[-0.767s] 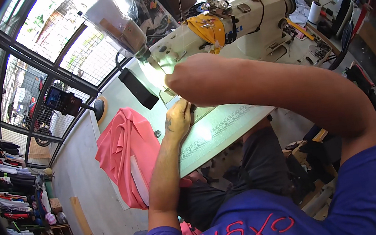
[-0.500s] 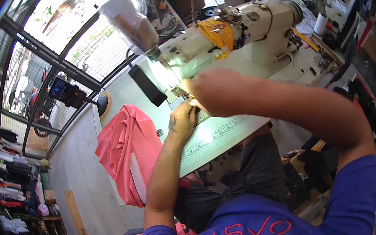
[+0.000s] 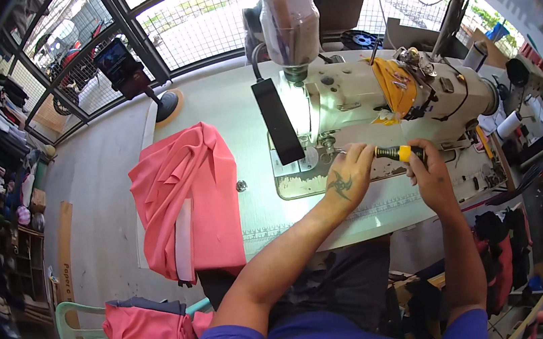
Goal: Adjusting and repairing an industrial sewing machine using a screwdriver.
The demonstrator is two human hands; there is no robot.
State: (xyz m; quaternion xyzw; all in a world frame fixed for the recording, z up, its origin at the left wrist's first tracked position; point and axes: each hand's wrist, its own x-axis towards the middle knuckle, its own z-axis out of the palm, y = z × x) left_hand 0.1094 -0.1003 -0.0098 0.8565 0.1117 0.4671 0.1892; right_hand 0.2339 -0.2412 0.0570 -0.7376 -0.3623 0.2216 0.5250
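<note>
A screwdriver (image 3: 391,153) with a black and yellow handle lies nearly level in front of the sewing machine (image 3: 350,95). My right hand (image 3: 431,175) is closed around the butt end of its handle. At the front end of the handle, my left hand (image 3: 352,178) is closed over the shaft, its fingertips partly hidden. The thin tip points left toward the presser foot and needle area (image 3: 327,145), but whether it touches a screw is too small to tell. A metal bed plate (image 3: 300,185) lies just below my left hand.
Folded pink fabric (image 3: 210,197) lies on the table's left, beside a small dark round part (image 3: 241,186). A black bar-shaped lamp (image 3: 277,121) hangs left of the needle. A phone on a stand (image 3: 120,65) stands at the far left. More pink fabric (image 3: 146,334) covers a green chair (image 3: 74,329).
My right hand, blurred at the needle area before, has moved right and lower, and the screwdriver handle now shows plainly. The head view has turned, shifting the machine rightward in the picture.
</note>
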